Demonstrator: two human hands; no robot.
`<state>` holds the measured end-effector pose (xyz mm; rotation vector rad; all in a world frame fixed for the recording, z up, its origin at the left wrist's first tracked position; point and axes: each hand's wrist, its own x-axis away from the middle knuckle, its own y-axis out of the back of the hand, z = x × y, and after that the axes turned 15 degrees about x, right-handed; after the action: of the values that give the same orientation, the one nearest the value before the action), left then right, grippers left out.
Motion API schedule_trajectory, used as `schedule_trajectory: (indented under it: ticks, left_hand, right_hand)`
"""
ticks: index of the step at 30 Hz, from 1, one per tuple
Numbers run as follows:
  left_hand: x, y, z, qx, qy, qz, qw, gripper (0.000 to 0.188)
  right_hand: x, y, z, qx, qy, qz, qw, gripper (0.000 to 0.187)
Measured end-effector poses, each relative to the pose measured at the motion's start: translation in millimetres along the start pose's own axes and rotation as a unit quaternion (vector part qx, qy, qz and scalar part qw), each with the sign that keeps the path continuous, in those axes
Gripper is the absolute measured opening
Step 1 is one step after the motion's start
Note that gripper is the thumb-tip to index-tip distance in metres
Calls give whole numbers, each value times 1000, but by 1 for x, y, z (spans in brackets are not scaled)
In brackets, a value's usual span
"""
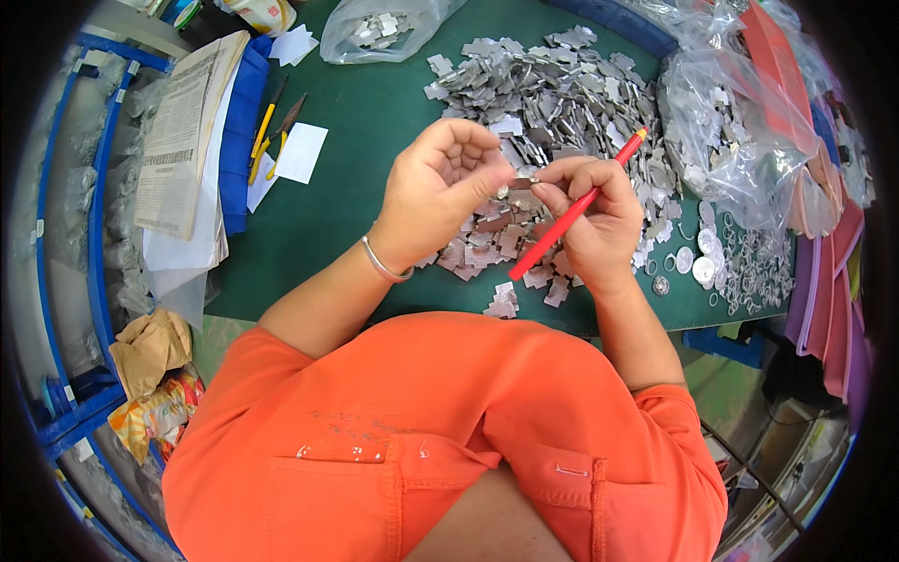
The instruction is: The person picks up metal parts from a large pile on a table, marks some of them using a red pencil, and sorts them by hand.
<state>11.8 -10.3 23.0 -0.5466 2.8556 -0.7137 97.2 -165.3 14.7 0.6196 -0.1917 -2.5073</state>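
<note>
My right hand (604,220) pinches a small dark metal plate (523,184) between thumb and fingertips. A red pencil (554,232) lies slantwise across the same hand, held under its fingers. Close by on the left is my left hand (435,187), loosely curled, its thumb apart from the fingers and near the plate's end; whether it touches cannot be made out. A metal bangle (382,262) circles the left wrist. Beyond and below both hands spreads a large heap of flat grey metal plates (562,94), partly hidden by them.
Metal rings and discs (740,267) lie at the right of the green table (346,122). Clear bags (721,140) crowd the right back; another plastic bag (384,28) stands at the far side. Yellow-handled tools (264,131) and a blue bin (242,140) are at left.
</note>
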Motion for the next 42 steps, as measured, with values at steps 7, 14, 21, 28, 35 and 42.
schedule_trajectory:
  ticks: [7, 14, 21, 28, 35, 42]
  left_hand:
    - [1, 2, -10, 111, 243, 24, 963, 19]
    - [6, -4, 4, 74, 85, 5, 994, 23]
    - [10, -1, 13, -70, -36, 40, 996, 17]
    - [14, -6, 7, -132, -47, 81, 987, 22]
    - [7, 4, 2, 46, 67, -18, 997, 20]
    - [2, 23, -3, -363, -37, 58, 929, 20]
  right_hand:
    - [7, 1, -2, 71, 89, -17, 993, 24]
    - [12, 0, -2, -62, -69, -29, 995, 16]
    - [13, 2, 5, -142, -183, 26, 973, 13]
    - [14, -2, 6, -163, -212, 49, 962, 19]
    - [16, 4, 2, -60, -66, -27, 996, 19]
    - [-51, 143, -2, 619, 111, -297, 718, 11]
